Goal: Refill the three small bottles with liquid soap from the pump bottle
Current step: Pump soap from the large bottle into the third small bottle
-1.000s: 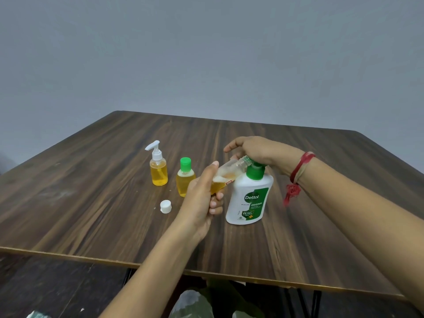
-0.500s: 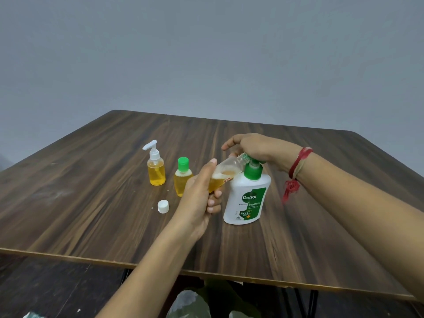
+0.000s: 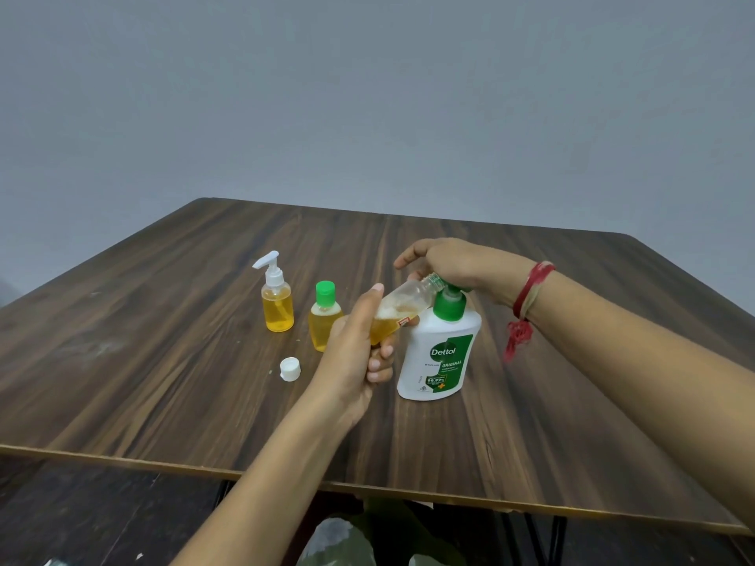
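Yellow soap: fills about half of the open small bottle (image 3: 402, 306), with foam on top, much the same as a second ago.
Open small bottle: tipped, held up off the surface (image 3: 163, 361), its mouth tucked under the right hand (image 3: 461, 263) beside the top of the pump bottle (image 3: 439, 361).
Left hand (image 3: 351, 361): fingers and thumb wrapped round the low end of the open small bottle, as before.
Right hand: lies on the pump head, fingers loose and nearly straight, pushing with the palm.
What changed: a bit of pale stem now shows above the green collar; a second ago the right hand sat right on the collar. The pump has likely come up a little.
What it means: probably one squirt is over and more are needed.
Other bottles: pump-top bottle (image 3: 278, 304) and green-cap bottle (image 3: 322, 320) stand to the left, closed, with yellow soap inside.
White cap (image 3: 290, 368): lies on the surface near the left hand, not yet back on.
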### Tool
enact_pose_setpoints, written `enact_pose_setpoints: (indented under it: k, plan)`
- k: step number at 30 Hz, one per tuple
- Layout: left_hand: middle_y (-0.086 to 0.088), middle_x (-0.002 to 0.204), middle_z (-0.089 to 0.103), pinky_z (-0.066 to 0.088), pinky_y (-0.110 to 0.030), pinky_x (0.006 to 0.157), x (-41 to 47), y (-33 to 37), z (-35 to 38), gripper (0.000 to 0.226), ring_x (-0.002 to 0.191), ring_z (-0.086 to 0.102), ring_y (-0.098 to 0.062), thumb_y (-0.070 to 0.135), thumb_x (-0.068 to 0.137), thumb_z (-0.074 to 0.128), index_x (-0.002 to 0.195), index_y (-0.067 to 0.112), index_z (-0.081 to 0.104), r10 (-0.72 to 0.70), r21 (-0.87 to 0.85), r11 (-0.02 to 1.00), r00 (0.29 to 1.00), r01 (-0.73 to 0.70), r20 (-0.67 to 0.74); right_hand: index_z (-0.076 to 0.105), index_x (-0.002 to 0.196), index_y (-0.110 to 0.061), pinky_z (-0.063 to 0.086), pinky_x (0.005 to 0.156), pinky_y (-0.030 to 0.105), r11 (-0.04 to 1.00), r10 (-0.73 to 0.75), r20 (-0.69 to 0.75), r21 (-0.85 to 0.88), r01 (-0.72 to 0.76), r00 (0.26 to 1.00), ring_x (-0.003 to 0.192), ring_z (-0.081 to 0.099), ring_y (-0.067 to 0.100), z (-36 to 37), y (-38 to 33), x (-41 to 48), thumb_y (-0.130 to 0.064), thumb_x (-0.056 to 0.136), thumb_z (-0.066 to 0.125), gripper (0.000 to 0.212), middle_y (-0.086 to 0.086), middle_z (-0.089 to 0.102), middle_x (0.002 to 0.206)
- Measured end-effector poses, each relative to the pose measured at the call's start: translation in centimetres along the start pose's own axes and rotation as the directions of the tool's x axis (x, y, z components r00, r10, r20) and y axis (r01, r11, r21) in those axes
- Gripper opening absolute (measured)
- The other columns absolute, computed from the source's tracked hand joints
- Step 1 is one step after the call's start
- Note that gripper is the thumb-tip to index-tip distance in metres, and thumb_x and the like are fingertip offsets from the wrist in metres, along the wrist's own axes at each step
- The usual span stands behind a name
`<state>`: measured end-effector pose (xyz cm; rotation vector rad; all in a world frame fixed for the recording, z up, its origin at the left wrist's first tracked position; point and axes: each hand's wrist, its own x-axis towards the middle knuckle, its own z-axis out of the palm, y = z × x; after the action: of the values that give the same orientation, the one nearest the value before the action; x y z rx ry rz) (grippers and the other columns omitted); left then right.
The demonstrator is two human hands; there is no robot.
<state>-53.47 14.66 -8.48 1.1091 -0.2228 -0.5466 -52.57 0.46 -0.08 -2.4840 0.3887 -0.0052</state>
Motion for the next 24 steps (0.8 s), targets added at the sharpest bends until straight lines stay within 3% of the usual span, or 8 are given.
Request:
enact_pose_setpoints:
  k: [6,9,11,15,20,22,24]
  plan:
    - [0.002,0.046,0.035,0.019,-0.013,0.031,0.21,-0.40,0.01,0.044,0.032,0.025,-0.002,0.044,0.094,0.048,0.073,0.011,0.068,-0.009,-0.004,1.000,1.000,0.009,0.021,0.061,0.121,-0.015,0.036,0.085,0.024,0.999,0.014,0.030,-0.033,-0.013,0.999,0.109,0.049,0.020,-0.13,-0.12,0.07,-0.002,0.096,0.025,0.045,0.005,0.050,0.137]
    - [0.002,0.045,0.036,0.021,-0.013,0.030,0.40,-0.38,-0.08,0.037,0.031,0.027,-0.003,0.042,0.094,0.049,0.082,0.009,0.059,-0.022,-0.015,1.000,1.000,0.022,0.002,0.063,0.116,-0.017,0.040,0.079,0.026,1.000,0.023,0.036,-0.012,-0.023,0.999,0.101,0.052,0.021,0.20,0.24,0.21,-0.003,0.095,0.027,0.043,0.006,0.055,0.131]
    - [0.002,0.044,0.036,0.020,-0.013,0.030,0.38,-0.49,-0.21,0.039,0.031,0.026,-0.002,0.043,0.094,0.049,0.078,0.010,0.061,-0.026,-0.008,1.000,1.000,0.026,0.016,0.063,0.116,-0.017,0.042,0.075,0.026,0.999,0.027,0.053,-0.023,-0.025,0.998,0.103,0.053,0.022,0.17,0.30,0.20,-0.002,0.095,0.028,0.043,0.005,0.056,0.128]
    - [0.002,0.045,0.036,0.019,-0.013,0.031,0.44,-0.47,-0.05,0.040,0.032,0.026,-0.002,0.043,0.094,0.049,0.077,0.009,0.064,-0.015,-0.020,1.000,1.000,0.016,0.021,0.061,0.120,-0.015,0.040,0.085,0.027,1.000,0.013,0.035,-0.020,-0.013,0.999,0.107,0.052,0.022,-0.06,0.13,0.15,-0.001,0.095,0.027,0.044,0.007,0.054,0.132]
    - [0.002,0.044,0.035,0.020,-0.013,0.031,0.51,-0.50,-0.15,0.039,0.031,0.026,-0.002,0.043,0.094,0.049,0.086,0.007,0.059,-0.026,-0.025,0.999,0.999,0.026,0.023,0.061,0.119,-0.010,0.034,0.062,0.013,1.000,-0.011,0.023,-0.021,0.012,1.000,0.096,0.045,0.014,0.02,-0.07,0.23,0.000,0.095,0.033,0.038,0.004,0.053,0.121]
    - [0.002,0.045,0.035,0.019,-0.013,0.031,0.55,-0.50,-0.08,0.039,0.032,0.026,-0.002,0.044,0.094,0.049,0.079,0.009,0.060,-0.017,-0.035,0.999,0.999,0.018,0.029,0.062,0.116,-0.011,0.038,0.065,0.018,1.000,-0.018,-0.003,0.002,0.018,1.000,0.096,0.048,0.016,-0.21,0.01,0.34,0.000,0.094,0.031,0.039,0.005,0.054,0.117]
    - [0.002,0.045,0.034,0.019,-0.013,0.030,0.59,-0.48,-0.14,0.037,0.031,0.025,-0.002,0.042,0.094,0.050,0.075,0.012,0.059,-0.022,-0.044,0.999,1.000,0.023,0.017,0.062,0.117,-0.011,0.039,0.072,0.022,1.000,-0.016,0.001,-0.018,0.016,1.000,0.100,0.050,0.019,0.06,0.26,0.26,0.000,0.095,0.032,0.038,0.006,0.055,0.126]
